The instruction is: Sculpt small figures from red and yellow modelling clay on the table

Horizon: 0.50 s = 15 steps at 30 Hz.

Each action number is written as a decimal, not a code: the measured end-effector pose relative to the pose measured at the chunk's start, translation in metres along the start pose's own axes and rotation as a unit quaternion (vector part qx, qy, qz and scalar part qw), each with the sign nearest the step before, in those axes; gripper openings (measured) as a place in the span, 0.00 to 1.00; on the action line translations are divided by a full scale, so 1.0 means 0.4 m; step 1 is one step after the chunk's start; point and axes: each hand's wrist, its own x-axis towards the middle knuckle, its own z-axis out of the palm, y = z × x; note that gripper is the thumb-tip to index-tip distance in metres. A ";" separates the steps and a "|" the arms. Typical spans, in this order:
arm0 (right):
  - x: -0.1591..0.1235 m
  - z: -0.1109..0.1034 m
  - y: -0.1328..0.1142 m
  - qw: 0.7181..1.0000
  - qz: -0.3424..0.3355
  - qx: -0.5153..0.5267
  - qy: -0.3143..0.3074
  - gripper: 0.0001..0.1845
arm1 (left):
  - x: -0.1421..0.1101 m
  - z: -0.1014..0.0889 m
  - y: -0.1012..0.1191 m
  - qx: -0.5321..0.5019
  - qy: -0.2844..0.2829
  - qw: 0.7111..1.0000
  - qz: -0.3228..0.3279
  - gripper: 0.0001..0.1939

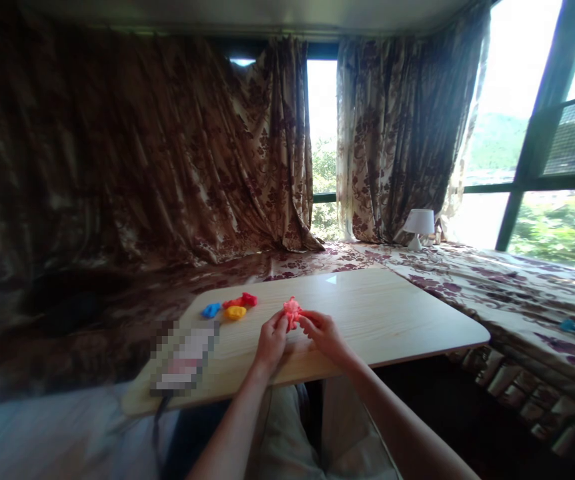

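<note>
While the left hand [271,339] is pinching one side of the coral piece [292,311] in the head view, the right hand [321,331] is pinching the other, each grip holding it narrowly over the counter [377,313]. Blue [211,310], yellow [236,312] and red pieces [250,300] are lying near one another, left of the hands. Beyond, a lamp [419,221] is standing on floral cloth [447,263].

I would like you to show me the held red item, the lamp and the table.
Held red item [292,311]: head view, its middle.
Lamp [419,223]: head view, its white shade.
Table [382,317]: head view, bare top.
</note>
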 end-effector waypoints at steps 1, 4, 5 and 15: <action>0.001 0.000 0.003 1.000 0.006 0.010 0.002 0.13 | -0.001 0.001 0.001 -0.005 -0.002 1.000 -0.004 0.13; 0.001 0.002 0.011 0.999 0.005 0.022 0.033 0.11 | -0.002 0.003 0.003 -0.018 -0.019 1.000 -0.015 0.12; 0.000 0.002 0.012 0.999 0.002 0.022 0.041 0.11 | -0.002 0.003 0.003 -0.022 -0.025 0.999 -0.016 0.11; -0.005 0.005 0.000 0.999 0.044 -0.025 -0.017 0.18 | 0.009 -0.007 -0.021 -0.062 0.051 0.996 -0.050 0.16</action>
